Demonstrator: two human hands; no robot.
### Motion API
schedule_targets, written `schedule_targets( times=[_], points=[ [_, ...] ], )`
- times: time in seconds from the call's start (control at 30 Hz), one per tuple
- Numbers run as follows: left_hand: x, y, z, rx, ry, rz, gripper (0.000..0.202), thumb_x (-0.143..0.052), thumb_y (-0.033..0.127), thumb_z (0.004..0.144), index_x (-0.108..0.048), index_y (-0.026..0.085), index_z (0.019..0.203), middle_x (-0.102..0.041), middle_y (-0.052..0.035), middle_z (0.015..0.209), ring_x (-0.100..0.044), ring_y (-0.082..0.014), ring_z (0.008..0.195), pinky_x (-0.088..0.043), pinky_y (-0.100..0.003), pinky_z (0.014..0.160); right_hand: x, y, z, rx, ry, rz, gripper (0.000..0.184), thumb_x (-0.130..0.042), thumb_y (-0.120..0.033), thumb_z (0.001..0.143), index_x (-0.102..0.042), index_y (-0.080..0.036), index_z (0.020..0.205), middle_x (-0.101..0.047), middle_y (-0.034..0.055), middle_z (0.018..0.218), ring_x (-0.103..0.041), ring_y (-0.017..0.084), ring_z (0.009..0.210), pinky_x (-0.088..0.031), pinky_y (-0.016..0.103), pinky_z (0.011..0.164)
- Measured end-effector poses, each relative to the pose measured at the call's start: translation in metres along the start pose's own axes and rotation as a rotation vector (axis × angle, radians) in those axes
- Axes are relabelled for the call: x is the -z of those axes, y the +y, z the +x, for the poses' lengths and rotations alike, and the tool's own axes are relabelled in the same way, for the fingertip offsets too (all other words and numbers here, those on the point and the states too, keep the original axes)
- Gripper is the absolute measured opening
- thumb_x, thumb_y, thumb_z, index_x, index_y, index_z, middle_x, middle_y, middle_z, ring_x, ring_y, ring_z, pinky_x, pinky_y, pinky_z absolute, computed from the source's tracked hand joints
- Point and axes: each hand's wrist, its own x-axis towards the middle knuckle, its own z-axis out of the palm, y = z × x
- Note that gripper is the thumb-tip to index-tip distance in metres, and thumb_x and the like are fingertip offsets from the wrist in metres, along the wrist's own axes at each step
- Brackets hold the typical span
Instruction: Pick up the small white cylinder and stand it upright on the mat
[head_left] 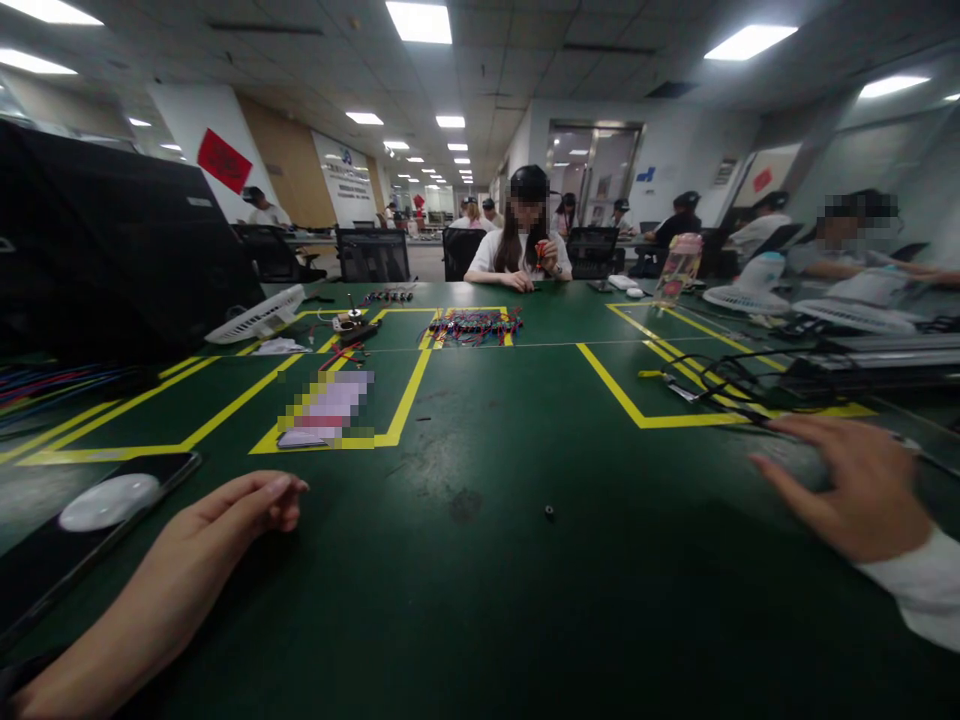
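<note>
My left hand (240, 510) is over the near left of the green table (487, 620), its thumb against curled fingers. Whatever the fingers hold, if anything, is hidden. Beside that hand lies a dark phone (154, 490) with a white oval object (112, 500) on top. My right hand (862, 490) is at the right with fingers spread, slightly blurred, and nothing shows in its grasp. Its fingertips are at the black cables (739, 395); whether they touch, I cannot tell. A small dark ring-like part (549, 512) lies on the tabletop between my hands.
A bundle of coloured wires (476, 325) lies mid-table, with a small motor-like part (352, 322) left of it. A blurred-out card or phone (326, 410) is nearer me. A black monitor (120, 240) stands left, white fans (750, 285) right. A person (517, 245) sits opposite, holding something orange.
</note>
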Motion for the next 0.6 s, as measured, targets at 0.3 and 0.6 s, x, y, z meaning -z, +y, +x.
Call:
schedule_targets(
  times=[0.3,0.6],
  points=[
    [0.005,-0.004,0.001,0.011,0.000,-0.063,0.025,-0.073,0.039,0.070,-0.070,0.020,0.086,-0.068,-0.0006,0.072,-0.060,-0.0173,0.070,-0.049,-0.025,0.066,-0.086,-0.186,0.043,0.343,-0.434,0.552,0.023,-0.054,-0.031,0.090,-0.064,-0.019,0.107,-0.056,0.0065,0.100,-0.052,0.014,0.094,-0.046,0.029,0.083],
    [0.008,-0.006,0.002,0.013,-0.029,-0.075,0.024,-0.070,0.040,0.072,-0.069,0.021,0.087,-0.067,0.0001,0.072,-0.059,-0.0168,0.071,-0.049,-0.024,0.065,-0.035,-0.113,0.055,0.209,-0.009,0.138,0.019,-0.048,-0.027,0.093,-0.060,-0.016,0.103,-0.058,0.0069,0.103,-0.053,0.012,0.096,-0.044,0.027,0.085]
  ],
)
